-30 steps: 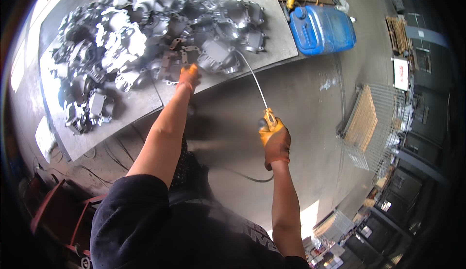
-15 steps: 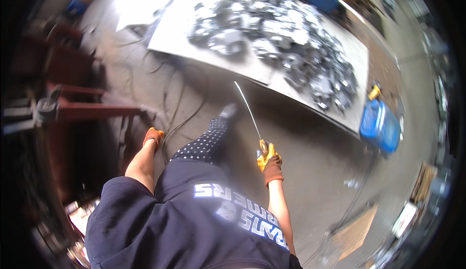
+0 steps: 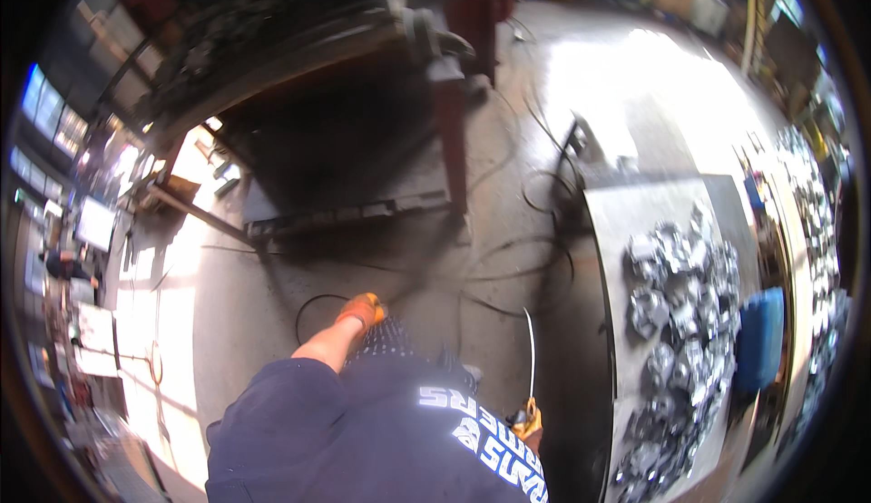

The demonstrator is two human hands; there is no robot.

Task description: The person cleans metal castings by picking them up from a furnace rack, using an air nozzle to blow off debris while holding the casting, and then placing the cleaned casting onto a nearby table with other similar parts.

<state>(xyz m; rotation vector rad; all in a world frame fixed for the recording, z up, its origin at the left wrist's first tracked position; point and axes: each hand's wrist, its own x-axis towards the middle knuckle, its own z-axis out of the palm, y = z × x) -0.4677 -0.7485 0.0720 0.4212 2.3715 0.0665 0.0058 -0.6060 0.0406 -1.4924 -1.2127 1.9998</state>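
My right hand (image 3: 528, 421), in a yellow and brown work glove, grips the handle of a long thin metal rod (image 3: 532, 358). The rod points forward, away from my body, and its far tip touches nothing that I can see. Part of the handle is hidden by the glove. In an orange glove, my left hand (image 3: 365, 309) hangs in front of my left thigh with its fingers curled; nothing shows in it. To the right, many shiny silver metal parts (image 3: 671, 367) lie heaped on a pale flat table (image 3: 612, 222).
A large dark machine with a red-brown frame (image 3: 451, 140) stands straight ahead. Black cables (image 3: 535, 272) loop over the floor between it and the table. A blue plastic container (image 3: 760, 340) is beyond the parts. Bright sunlight falls on the floor at left.
My view has swung left, so the machine is now ahead and the table has shifted to my right. The rod stays in my right hand, and my left hand remains low.
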